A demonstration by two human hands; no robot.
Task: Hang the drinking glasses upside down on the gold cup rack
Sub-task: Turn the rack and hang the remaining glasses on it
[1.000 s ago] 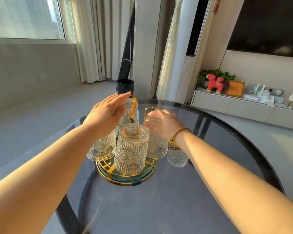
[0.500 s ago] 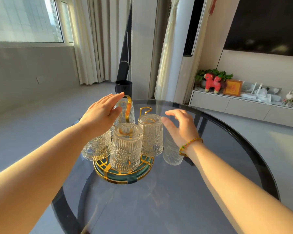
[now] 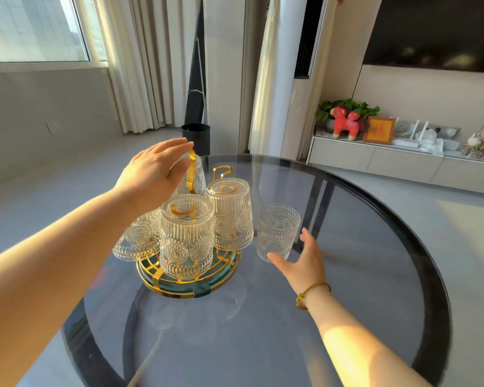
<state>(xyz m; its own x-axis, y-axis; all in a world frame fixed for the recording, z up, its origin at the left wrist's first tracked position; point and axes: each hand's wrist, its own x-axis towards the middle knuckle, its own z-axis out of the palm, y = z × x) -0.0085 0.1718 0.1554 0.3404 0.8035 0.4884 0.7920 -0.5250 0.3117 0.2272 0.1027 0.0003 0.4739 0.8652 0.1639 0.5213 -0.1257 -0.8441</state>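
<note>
A gold cup rack [image 3: 189, 286] with a round green base stands on the glass table. Several ribbed clear glasses hang on it upside down: one at the front [image 3: 187, 236], one at the right [image 3: 231, 213], one at the left [image 3: 136, 238] and one at the back [image 3: 194, 177]. One bare gold hook [image 3: 221, 171] sticks up at the back. Another glass [image 3: 277, 231] stands upright on the table just right of the rack. My left hand [image 3: 154, 174] rests flat by the rack's tall gold handle. My right hand [image 3: 302, 261] is spread open, fingers close to the upright glass.
The round dark glass table [image 3: 347, 303] has a black rim. Beyond it stand a black bin [image 3: 196, 135] on the floor, curtains, and a low white cabinet [image 3: 403, 160] with a red toy, a plant and a frame.
My right hand let go of the right-hand glass on the rack, pulled back and dropped toward the upright glass on the table. My left hand has stayed at the rack's handle.
</note>
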